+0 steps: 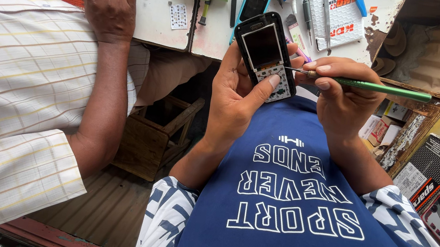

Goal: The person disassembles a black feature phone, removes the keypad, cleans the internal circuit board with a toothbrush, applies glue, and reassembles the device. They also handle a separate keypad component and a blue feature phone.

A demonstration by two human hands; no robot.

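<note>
We grip the phone firmly in our left hand, steadying it while our right hand, closed around the screwdriver, sets its tip on the keypad

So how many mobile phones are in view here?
2. One opened black phone is held in the person's left hand, with the green-handled screwdriver in the right hand at its keypad. A blue-edged phone lies on the worktable. Others may be hidden.
</note>
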